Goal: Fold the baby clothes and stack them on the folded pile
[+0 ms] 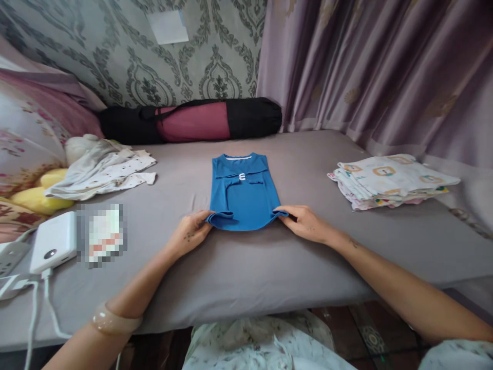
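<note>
A blue shirt (252, 203) lies on the grey sheet in front of me, its sides and sleeves folded inward. Its neckline points away from me, and a small white mark shows near the upper middle. At the hem's left corner, my left hand (192, 228) pinches the folded fabric between thumb and fingers. My right hand (304, 222) grips the opposite hem corner in the same way. Both corners are slightly lifted and curled. A bangle (115, 318) circles my left forearm.
On the right sits a stack of folded printed cloths (396, 180). A crumpled spotted garment (103, 172) lies left, near yellow plush (42, 192). A white power bank (56, 241) with cables stands at front left, beside a blurred packet (105, 234). A long black-and-maroon bag (192, 122) lies along the wall.
</note>
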Demonstrator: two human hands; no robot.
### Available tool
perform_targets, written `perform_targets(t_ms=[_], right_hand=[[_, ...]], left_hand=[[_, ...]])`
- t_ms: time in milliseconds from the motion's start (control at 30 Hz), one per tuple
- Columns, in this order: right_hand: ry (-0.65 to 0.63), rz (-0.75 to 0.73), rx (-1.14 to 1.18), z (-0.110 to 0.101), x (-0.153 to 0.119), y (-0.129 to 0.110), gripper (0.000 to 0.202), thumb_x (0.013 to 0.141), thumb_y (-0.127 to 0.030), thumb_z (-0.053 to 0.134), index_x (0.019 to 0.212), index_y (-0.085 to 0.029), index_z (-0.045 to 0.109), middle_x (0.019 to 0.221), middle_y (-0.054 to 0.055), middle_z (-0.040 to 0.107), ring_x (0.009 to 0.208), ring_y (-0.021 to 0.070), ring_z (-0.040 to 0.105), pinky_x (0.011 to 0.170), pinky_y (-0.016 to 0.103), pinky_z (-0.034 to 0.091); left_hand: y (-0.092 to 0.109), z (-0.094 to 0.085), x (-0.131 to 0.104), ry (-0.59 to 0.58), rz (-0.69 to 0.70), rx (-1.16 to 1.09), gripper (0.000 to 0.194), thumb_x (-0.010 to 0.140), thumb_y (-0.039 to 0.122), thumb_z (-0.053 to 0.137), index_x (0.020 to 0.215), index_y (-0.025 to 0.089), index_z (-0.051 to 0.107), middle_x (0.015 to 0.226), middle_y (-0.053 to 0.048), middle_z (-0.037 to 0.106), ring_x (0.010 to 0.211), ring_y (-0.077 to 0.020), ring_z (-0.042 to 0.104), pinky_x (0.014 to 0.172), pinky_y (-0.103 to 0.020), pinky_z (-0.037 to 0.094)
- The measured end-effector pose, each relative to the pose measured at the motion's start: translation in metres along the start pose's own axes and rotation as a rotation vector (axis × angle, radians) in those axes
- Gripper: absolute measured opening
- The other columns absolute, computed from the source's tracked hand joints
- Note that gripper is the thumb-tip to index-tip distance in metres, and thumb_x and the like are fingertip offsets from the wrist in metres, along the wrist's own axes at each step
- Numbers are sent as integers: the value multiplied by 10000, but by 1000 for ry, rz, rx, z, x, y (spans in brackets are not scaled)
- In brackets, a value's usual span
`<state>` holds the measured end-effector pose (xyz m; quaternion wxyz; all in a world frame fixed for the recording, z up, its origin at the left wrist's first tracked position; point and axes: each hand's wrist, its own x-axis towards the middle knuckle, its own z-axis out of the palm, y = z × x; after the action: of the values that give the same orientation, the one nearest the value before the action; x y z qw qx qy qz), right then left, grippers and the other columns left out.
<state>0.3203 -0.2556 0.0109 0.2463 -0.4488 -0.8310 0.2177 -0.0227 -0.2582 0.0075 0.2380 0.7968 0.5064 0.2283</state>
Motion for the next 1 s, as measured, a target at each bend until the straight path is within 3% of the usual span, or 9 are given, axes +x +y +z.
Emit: perform_targets(t_ms=[167,333,433,567,667,800,1000], right_hand=[[74,127,76,1,14,9,284,915,-369,444,830,-202,658,665,-21,613,622,152,561,594,262,436],[145,165,58,8,29,23,274,912,-363,448,760,-192,599,632,-28,554,585,131,492,575,241,367],[152,222,-62,12,36,24,221,904,-309,464,814,-194,630,675,-4,603,620,146,535,609,250,379],[122,330,-132,14,41,19,233,902,-267,487,1053,-175,639,809,44,689,722,174,613,668,263,415],[114,406,-159,15,44,17,307,919,-289,484,1175,-162,596,846,59,712,777,196,640,697,277,435],[114,455,-203,16,45,17,339,932,-303,468,1230,-166,557,853,61,721,845,218,657,743,293,446],[63,465,-336,19,43,17,397,942,-329,419,1310,-195,485,927,84,717,874,248,668,723,312,447]], left_hand=[[1,1,16,32,-149,-257,370,841,454,468,878,159,690,738,-1,681,707,-169,612,664,-241,483],[-5,7,33,93,-251,-396,382,763,499,533,836,152,677,665,6,629,617,-144,540,578,-225,417],[-9,13,41,119,-349,-336,378,745,501,522,782,151,658,563,26,543,533,-122,459,498,-215,331],[-5,14,48,167,-424,-136,421,765,560,497,623,172,579,481,38,432,498,-115,408,476,-226,254],[1,13,52,196,-461,-21,466,773,608,496,630,175,593,512,9,520,545,-148,502,510,-237,309],[-1,13,56,218,-523,46,456,812,577,477,785,168,678,689,-57,676,684,-208,623,601,-262,403],[-6,16,56,218,-544,132,412,842,518,476,883,171,694,830,-98,724,808,-245,668,712,-297,461]])
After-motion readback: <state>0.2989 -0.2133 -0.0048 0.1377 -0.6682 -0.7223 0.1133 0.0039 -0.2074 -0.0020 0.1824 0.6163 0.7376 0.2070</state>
